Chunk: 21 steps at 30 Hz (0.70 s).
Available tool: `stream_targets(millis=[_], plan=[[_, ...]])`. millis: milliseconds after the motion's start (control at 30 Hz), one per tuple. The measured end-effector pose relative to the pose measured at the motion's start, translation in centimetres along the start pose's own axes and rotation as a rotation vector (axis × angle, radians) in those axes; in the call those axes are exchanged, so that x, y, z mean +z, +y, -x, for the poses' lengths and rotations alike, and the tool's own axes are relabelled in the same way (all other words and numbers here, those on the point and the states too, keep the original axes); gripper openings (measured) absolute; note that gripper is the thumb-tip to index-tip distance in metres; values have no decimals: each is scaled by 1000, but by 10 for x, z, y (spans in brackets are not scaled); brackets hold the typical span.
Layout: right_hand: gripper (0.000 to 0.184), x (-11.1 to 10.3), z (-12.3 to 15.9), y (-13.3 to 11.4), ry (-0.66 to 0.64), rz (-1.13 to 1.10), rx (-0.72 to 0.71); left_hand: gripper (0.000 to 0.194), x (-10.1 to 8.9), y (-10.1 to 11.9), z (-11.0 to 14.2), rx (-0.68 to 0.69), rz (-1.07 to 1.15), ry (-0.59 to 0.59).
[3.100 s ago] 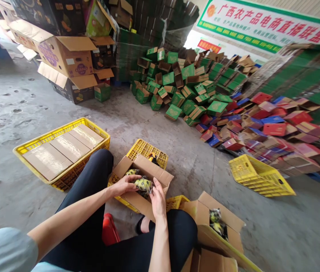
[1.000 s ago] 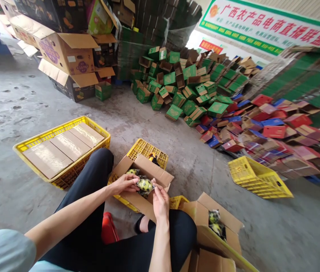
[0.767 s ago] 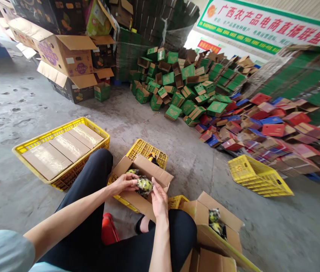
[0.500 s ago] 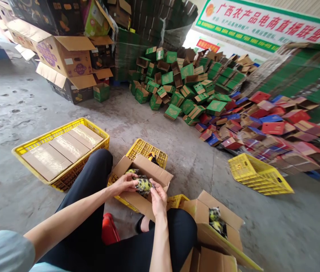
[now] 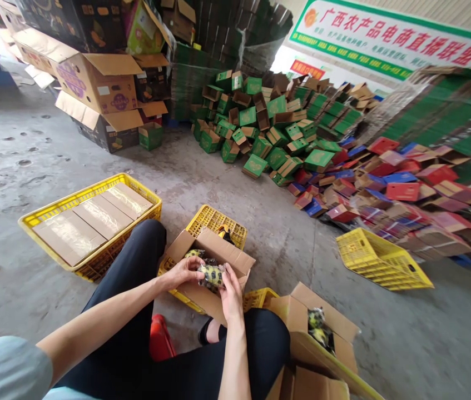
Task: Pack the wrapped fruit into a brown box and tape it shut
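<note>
Between my two hands is a clear-wrapped packet (image 5: 212,275), yellow-green with dark spots; what is inside I cannot make out. My left hand (image 5: 186,270) grips its left end, and my right hand (image 5: 231,294) pinches the right end. Both are just above an open cardboard box (image 5: 222,248) that stands on an upturned yellow crate (image 5: 216,218). Similar wrapped packets (image 5: 194,254) show inside the box, partly hidden by my hands. A yellow-and-black object (image 5: 226,233) lies behind the box flap on the crate.
To the left, a yellow crate (image 5: 89,265) holds taped cardboard boxes (image 5: 100,215). Another open box (image 5: 297,311) with wrapped packets (image 5: 321,328) stands right of my knee. A yellow crate (image 5: 379,261) lies farther right. Heaped green cartons (image 5: 277,158) and red-blue cartons (image 5: 402,189) fill the back.
The packet has turned slightly between my fingers, and my right hand has shifted a little. The boxes and crates stay where they were.
</note>
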State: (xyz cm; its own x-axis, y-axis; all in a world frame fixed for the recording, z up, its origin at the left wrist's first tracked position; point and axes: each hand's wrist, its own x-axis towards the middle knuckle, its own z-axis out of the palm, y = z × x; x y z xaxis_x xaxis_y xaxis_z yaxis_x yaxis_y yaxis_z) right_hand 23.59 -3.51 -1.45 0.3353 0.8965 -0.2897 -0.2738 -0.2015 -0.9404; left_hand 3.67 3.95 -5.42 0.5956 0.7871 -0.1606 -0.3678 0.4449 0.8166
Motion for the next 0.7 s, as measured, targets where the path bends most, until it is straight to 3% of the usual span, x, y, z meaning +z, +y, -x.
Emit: stream_targets(millis=[267, 400, 700], plan=[[43, 0, -2, 1, 38, -7, -13, 70, -3, -5, -1, 1, -4, 37], [37, -1, -3, 2, 56, 7, -32, 62, -3, -6, -2, -48, -22, 70], [34, -1, -2, 0, 67, -5, -60, 58, 0, -1, -4, 0, -7, 109]])
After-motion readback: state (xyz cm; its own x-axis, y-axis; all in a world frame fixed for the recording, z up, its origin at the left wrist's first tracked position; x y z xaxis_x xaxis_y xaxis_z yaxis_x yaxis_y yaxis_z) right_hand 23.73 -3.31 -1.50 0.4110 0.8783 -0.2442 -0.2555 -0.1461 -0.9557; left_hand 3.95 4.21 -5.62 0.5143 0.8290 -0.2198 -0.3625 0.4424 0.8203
